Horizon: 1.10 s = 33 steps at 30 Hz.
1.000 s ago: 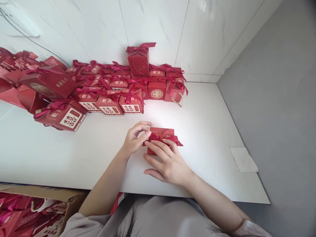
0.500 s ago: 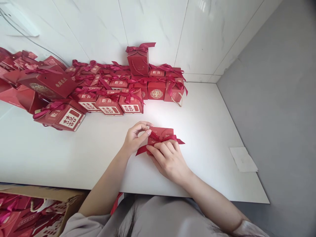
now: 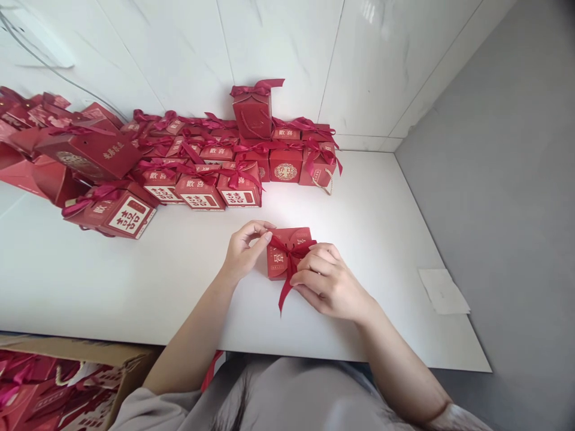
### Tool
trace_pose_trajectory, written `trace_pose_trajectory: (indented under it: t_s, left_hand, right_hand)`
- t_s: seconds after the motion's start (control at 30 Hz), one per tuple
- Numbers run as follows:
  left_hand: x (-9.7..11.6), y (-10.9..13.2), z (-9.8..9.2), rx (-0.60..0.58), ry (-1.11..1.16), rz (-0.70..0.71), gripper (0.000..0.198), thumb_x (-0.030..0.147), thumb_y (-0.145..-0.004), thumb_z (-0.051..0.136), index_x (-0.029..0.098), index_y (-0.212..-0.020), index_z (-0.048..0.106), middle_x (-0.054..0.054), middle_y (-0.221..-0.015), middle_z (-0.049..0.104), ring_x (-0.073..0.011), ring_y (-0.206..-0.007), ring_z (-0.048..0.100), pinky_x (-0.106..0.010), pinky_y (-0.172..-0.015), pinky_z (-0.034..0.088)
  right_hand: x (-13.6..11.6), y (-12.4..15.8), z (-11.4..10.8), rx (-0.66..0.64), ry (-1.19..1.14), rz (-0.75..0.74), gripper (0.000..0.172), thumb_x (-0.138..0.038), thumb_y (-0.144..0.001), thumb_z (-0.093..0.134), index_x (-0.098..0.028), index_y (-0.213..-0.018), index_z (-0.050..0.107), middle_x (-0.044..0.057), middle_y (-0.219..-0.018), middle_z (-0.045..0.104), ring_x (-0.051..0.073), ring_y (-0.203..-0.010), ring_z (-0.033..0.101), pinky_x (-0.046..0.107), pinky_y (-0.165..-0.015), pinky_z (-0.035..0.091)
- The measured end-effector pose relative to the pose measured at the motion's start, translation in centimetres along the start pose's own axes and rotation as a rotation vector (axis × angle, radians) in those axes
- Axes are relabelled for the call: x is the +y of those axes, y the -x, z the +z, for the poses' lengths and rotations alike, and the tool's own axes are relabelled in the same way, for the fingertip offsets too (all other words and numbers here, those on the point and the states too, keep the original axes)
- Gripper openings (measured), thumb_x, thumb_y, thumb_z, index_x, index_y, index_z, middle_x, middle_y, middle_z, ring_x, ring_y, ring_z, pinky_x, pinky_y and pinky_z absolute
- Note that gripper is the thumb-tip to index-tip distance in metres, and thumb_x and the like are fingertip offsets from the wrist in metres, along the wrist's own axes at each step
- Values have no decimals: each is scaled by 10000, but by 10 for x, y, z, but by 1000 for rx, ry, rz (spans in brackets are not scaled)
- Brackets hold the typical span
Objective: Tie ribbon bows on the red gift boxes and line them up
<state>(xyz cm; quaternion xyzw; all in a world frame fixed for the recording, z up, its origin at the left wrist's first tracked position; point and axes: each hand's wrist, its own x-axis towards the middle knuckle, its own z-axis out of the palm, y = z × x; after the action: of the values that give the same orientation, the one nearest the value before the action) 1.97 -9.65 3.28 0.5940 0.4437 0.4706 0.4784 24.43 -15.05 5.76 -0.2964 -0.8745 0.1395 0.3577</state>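
A small red gift box [image 3: 275,270] with pale lettering sits on the white table in front of me, a dark red ribbon [image 3: 286,294] tied across its top. My left hand [image 3: 245,250] is at the box's far left corner, thumb and forefinger pinched on the ribbon there. Over the right side of the box, my right hand [image 3: 330,280] has its fingers curled together on the ribbon at the bow. One ribbon tail hangs down toward me past the near edge. My right fingers hide part of the bow and the box's right side.
Several finished-looking red boxes with bows [image 3: 240,194] stand in rows along the tiled wall. More red boxes [image 3: 90,152] are piled at the left. A cardboard carton [image 3: 135,359] of red boxes stands at lower left. A white paper [image 3: 444,291] lies near the table's right edge.
My right hand has shifted right and turned at the bow. The ribbon tail that pointed left now hangs toward me, uncovering more lettering. The left hand has barely moved.
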Motion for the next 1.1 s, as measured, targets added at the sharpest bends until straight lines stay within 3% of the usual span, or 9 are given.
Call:
trace_pose_trajectory:
  t_s: [0.07, 0.17, 0.33, 0.47, 0.6, 0.7, 0.83, 0.97, 1.1]
  left_hand:
    - [-1, 0, 0, 2, -10, 4, 237, 348, -892, 645, 177, -749, 567, -66, -1037, 651, -188, -968, 627, -334, -899, 488]
    - [1, 1, 1, 15, 18, 9, 186, 359, -885, 654, 195, -841, 576, -64, -1090, 636, -204, -1029, 617, -336, -895, 493]
    - [10, 0, 10, 20, -10, 46, 229, 416, -876, 655, 228, -1004, 624, -82, -1185, 606, -242, -1191, 558, -363, -955, 479]
    - [19, 3, 19, -69, -210, 55, 165, 368, -821, 729, 212, -841, 680, -81, -1184, 587, -248, -1200, 561, -388, -1046, 430]
    - [22, 6, 20, -152, -260, 34, 129, 330, -821, 723, 212, -845, 678, -94, -1215, 570, -263, -1240, 541, -395, -1020, 464]
    - [22, 7, 19, -194, -260, 27, 110, 307, -822, 714, 209, -826, 666, -92, -1225, 556, -259, -1218, 554, -389, -1010, 474]
    - [23, 7, 18, -223, -262, 11, 92, 290, -827, 699, 207, -823, 660, -86, -1241, 546, -246, -1184, 572, -361, -962, 496]
    - [23, 6, 18, -217, -251, 4, 88, 275, -829, 693, 203, -809, 648, -82, -1227, 555, -243, -1195, 565, -356, -968, 488]
    - [20, 6, 18, -204, -232, -2, 92, 268, -829, 696, 201, -796, 641, -75, -1213, 569, -239, -1213, 554, -359, -1000, 467]
  right_hand:
    - [1, 1, -4, -11, -77, 7, 26, -225, -896, 662, -227, -922, 661, 32, -896, 632, 197, -889, 557, 425, -923, 421]
    - [4, 3, -7, 73, -236, 82, 175, -305, -875, 689, -243, -1036, 662, 59, -998, 630, 232, -967, 582, 449, -932, 442]
    - [16, 4, -2, 363, -425, 530, 198, -336, -966, 568, -276, -1154, 590, 72, -1148, 611, 230, -1115, 569, 421, -969, 475]
    - [28, 5, 3, 293, -622, 772, 274, -464, -986, 496, -268, -1155, 585, 83, -1308, 563, 226, -1152, 575, 397, -935, 521]
    - [33, 4, 5, 199, -714, 776, 278, -495, -972, 516, -235, -980, 615, 92, -1348, 538, 229, -1143, 599, 394, -915, 532]
    - [32, 4, 3, 163, -686, 730, 280, -474, -947, 576, -219, -829, 586, 99, -1348, 544, 262, -1283, 517, 420, -983, 488]
    - [30, 2, 1, 78, -637, 631, 213, -440, -921, 633, -232, -877, 632, 94, -1462, 466, 272, -1418, 373, 434, -1053, 431]
    - [31, 3, -1, 133, -626, 735, 275, -471, -939, 597, -252, -1099, 552, 85, -1300, 571, 217, -1134, 601, 391, -935, 495]
    - [34, 7, -10, 77, -625, 801, 235, -447, -944, 600, -219, -954, 542, 11, -890, 626, 148, -769, 601, 294, -702, 486]
